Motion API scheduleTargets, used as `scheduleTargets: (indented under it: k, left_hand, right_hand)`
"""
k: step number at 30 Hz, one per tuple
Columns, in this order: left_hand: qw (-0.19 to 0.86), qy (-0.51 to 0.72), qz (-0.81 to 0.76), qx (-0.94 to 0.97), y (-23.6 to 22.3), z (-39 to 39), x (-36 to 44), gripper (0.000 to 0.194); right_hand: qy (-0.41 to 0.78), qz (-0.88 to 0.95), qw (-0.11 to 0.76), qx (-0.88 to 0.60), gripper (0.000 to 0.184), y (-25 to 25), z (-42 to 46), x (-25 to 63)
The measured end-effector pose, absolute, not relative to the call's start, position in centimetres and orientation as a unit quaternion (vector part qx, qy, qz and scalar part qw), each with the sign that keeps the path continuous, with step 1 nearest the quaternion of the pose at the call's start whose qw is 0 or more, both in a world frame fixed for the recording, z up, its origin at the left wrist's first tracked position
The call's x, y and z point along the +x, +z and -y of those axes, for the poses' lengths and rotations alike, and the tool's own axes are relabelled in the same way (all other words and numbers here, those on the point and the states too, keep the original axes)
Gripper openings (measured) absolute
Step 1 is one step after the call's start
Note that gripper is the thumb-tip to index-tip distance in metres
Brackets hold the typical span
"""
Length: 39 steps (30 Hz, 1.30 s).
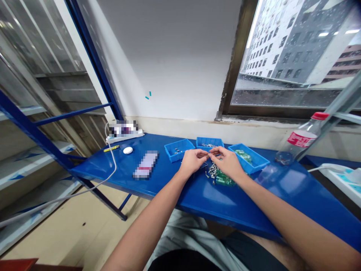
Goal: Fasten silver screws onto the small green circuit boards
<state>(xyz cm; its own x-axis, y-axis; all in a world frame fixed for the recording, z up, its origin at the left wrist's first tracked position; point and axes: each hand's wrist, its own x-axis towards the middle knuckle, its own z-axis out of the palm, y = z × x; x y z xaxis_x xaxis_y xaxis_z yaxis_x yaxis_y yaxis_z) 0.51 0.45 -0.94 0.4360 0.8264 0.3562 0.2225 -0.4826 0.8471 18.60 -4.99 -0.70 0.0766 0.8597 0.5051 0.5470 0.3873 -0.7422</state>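
at a blue bench [163, 184] beneath a window, i bring my left hand [194, 162] and right hand [226, 161] together, fingers curled to a near-closed pinch, tips meeting; whether a small part sits between them, i cannot tell. just below my right hand lies a loose heap of silvery metal parts [213, 174], with green pieces [225, 179] bunched against it on the near side. behind stand three blue trays: the left tray [169, 153] holds a few small bits, the middle tray [203, 140] slim metal pieces, the right tray [259, 168] more green ones. the risk, as i judge it, is in the fingertips: a slack pinch could let something so small drop into the heap and vanish among its like. my right wrist, low over the green pieces, could sweep some towards the bench's near edge, and a careless elbow swing might reach the bottle [303, 138] beyond.
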Motion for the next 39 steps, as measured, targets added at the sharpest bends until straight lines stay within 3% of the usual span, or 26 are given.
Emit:
scheduleTargets:
  k: [6, 11, 16, 24, 30, 36, 39]
  left_hand:
    - [0.406, 0.436, -0.319, 0.736, -0.7, -0.2, 0.6, 0.035]
    - [0.415, 0.423, -0.325, 0.737, -0.6, -0.1, 0.5, 0.027]
    - [0.43, 0.371, -0.327, 0.755, -0.6, 0.0, 0.4, 0.04]
    - [0.407, 0.387, -0.335, 0.756, -0.8, -0.4, 0.4, 0.019]
    - [0.404, 0.414, -0.335, 0.744, -0.7, -0.6, 0.3, 0.016]
    - [0.486, 0.444, -0.318, 0.683, -0.1, -0.3, 0.4, 0.05]
    - [0.495, 0.45, -0.323, 0.669, 0.3, 0.0, 0.4, 0.054]
  right_hand:
    - [0.227, 0.647, 0.511, -0.518, 0.024, -1.1, 4.6, 18.8]
    - [0.15, 0.681, 0.493, -0.521, 0.018, -1.0, 4.7, 18.8]
    - [0.132, 0.69, 0.489, -0.516, 0.014, -0.7, 4.9, 18.8]
    - [0.162, 0.663, 0.505, -0.528, 0.015, -0.6, 5.0, 18.6]
    - [0.228, 0.637, 0.521, -0.521, 0.022, -1.0, 4.7, 18.8]
    - [0.238, 0.612, 0.563, -0.501, 0.027, -1.0, 4.9, 18.5]
    - [0.208, 0.621, 0.561, -0.506, 0.025, -0.6, 5.3, 18.1]
